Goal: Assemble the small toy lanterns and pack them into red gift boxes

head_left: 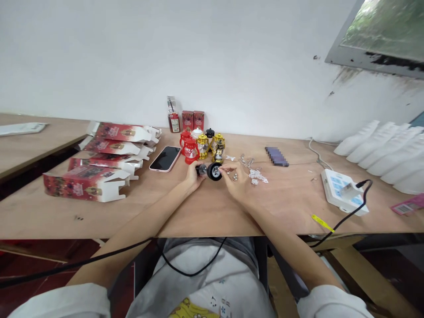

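A small black lantern (pixel 214 172) with a clear middle lies on its side in my left hand (pixel 194 176), its round base turned towards me. The fingers of my left hand are wrapped round its top end. My right hand (pixel 236 177) is at the base, thumb and forefinger pinched together at its rim; whether a small part is between them I cannot make out. Several small lanterns in red (pixel 191 151), gold (pixel 202 146), white and black stand just behind my hands. Beside my right hand lie small white cut-out pieces (pixel 258 176), metal wire bits (pixel 245 161) and tiny round pieces (pixel 235 176).
Flattened red printed boxes (pixel 96 183) lie at the left, next to a pink-cased phone (pixel 165 158). Two red boxes (pixel 193 120) and a bottle (pixel 174 121) stand by the wall. At the right are a second phone (pixel 277 156), a power strip (pixel 342 190) with cables, and white cone-like stacks (pixel 380 150).
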Motion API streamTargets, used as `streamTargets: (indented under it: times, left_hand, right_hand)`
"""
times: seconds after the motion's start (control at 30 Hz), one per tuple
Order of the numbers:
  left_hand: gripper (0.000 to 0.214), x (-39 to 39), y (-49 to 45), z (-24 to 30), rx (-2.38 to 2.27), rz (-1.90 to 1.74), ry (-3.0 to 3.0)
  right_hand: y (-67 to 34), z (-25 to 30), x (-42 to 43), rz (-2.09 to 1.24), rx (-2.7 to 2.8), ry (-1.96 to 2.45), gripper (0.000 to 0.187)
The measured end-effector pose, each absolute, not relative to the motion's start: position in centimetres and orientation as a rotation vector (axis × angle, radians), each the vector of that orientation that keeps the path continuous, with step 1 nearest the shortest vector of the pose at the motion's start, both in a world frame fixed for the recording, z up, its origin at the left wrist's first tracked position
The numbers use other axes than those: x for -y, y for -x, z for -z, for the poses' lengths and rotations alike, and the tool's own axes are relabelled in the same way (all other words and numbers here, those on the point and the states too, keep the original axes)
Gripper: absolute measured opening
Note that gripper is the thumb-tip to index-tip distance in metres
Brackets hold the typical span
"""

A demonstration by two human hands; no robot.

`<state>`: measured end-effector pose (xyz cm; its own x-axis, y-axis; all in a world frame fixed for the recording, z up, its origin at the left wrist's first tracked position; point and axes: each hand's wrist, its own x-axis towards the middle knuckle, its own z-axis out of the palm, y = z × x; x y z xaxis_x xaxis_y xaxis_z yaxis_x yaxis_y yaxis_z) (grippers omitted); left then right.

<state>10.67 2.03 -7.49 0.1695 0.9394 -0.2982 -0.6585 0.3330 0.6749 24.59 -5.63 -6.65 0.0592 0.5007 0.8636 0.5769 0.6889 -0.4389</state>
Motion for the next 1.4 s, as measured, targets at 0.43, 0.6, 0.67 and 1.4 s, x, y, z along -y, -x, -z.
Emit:
streamTargets:
  times: [0.43,0.6,0.67,1.4]
  left_hand:
    - [0.007,-2.0,-10.6,7.3,-0.765,-1.206,-0.379]
    - [0.006,-2.2,-10.4,7.4,-0.748,-1.213,-0.346]
    - [0.006,-2.2,-10.4,7.4,-0.741,-1.214,-0.340]
    - [0.005,-1.9,-10.5,7.0,-0.755,-1.201,-0.363]
  right_hand:
    - [-25.6,7.4,4.8,0.132,1.556,0.940,0.011]
    - [-27.8,8.9,2.3,0.121,1.634,1.246,0.009]
    - [-28.5,9.4,1.7,0.163,1.735,1.389,0.009]
    - [-27.6,8.7,2.8,0.218,1.752,1.071,0.005]
